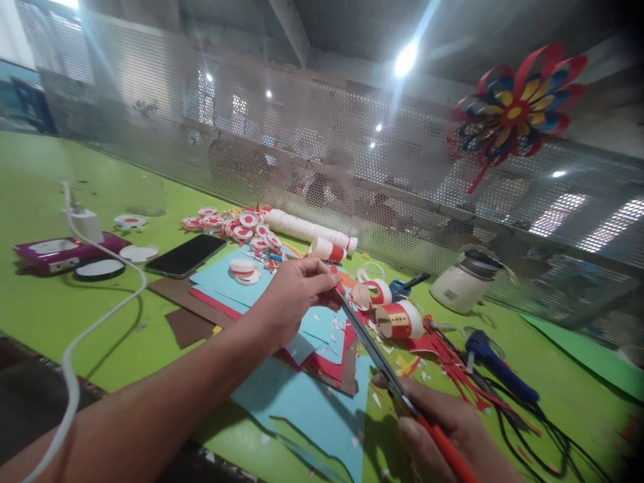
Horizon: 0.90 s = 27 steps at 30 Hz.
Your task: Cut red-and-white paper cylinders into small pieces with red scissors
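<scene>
My right hand (445,433) grips red-handled scissors (375,352) at the lower right, blades pointing up and left. Their tips reach a small red paper piece (338,285) that my left hand (292,298) pinches between thumb and fingers over the middle of the green table (40,194). Under both hands lie blue paper sheets (312,402) stacked with red and brown sheets, strewn with small offcuts. Just right of my left hand stand red-and-white paper cup pieces (400,320).
A black phone (186,255), a purple device (60,252) and a white charger cable (108,315) lie left. White cups (306,230), round discs (241,225), a white jar (463,285), a blue glue gun (496,365) and black cords crowd the back and right. A perforated screen (322,134) carries a paper pinwheel (513,111).
</scene>
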Each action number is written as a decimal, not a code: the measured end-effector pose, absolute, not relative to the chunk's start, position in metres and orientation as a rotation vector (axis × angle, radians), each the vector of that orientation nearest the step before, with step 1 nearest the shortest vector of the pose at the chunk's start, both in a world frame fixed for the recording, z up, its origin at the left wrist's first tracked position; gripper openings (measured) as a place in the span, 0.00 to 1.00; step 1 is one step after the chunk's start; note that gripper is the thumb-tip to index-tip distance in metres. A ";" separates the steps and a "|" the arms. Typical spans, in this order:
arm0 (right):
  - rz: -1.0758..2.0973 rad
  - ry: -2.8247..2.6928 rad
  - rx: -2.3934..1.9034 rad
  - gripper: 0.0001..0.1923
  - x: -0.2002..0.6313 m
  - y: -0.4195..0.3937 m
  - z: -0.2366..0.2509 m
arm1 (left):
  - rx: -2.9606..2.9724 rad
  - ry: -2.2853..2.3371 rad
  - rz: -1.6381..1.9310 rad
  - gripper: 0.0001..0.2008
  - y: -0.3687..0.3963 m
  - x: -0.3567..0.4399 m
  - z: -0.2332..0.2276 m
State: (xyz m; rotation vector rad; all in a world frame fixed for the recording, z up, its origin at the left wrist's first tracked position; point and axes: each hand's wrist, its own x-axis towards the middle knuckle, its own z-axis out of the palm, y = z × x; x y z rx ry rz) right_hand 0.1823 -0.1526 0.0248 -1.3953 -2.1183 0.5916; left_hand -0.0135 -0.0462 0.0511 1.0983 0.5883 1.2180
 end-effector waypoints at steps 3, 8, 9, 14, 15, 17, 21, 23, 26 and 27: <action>0.606 -2.119 -1.405 0.21 0.182 -0.153 0.026 | 1.097 0.584 1.216 0.08 -0.046 -0.014 0.051; 0.562 -2.029 -1.433 0.25 0.179 -0.155 0.022 | 1.098 0.577 1.217 0.08 -0.046 -0.014 0.050; 0.556 -2.020 -1.435 0.25 0.178 -0.155 0.021 | 1.098 0.578 1.217 0.08 -0.046 -0.014 0.050; 0.570 -2.028 -1.448 0.27 0.178 -0.155 0.021 | 1.099 0.584 1.215 0.08 -0.047 -0.013 0.050; 0.570 -2.027 -1.446 0.27 0.178 -0.155 0.021 | 1.099 0.584 1.215 0.08 -0.047 -0.013 0.050; 0.568 -2.027 -1.437 0.26 0.178 -0.155 0.022 | 1.100 0.588 1.215 0.08 -0.047 -0.013 0.050; 0.555 -2.033 -1.446 0.24 0.179 -0.155 0.022 | 1.101 0.592 1.213 0.09 -0.047 -0.013 0.051; 0.552 -2.040 -1.447 0.23 0.179 -0.155 0.022 | 1.098 0.594 1.215 0.09 -0.047 -0.013 0.051; 0.536 -2.056 -1.442 0.22 0.178 -0.156 0.022 | 1.099 0.606 1.228 0.08 -0.046 -0.014 0.050; 0.526 -2.059 -1.450 0.22 0.178 -0.156 0.022 | 1.099 0.611 1.235 0.08 -0.045 -0.014 0.050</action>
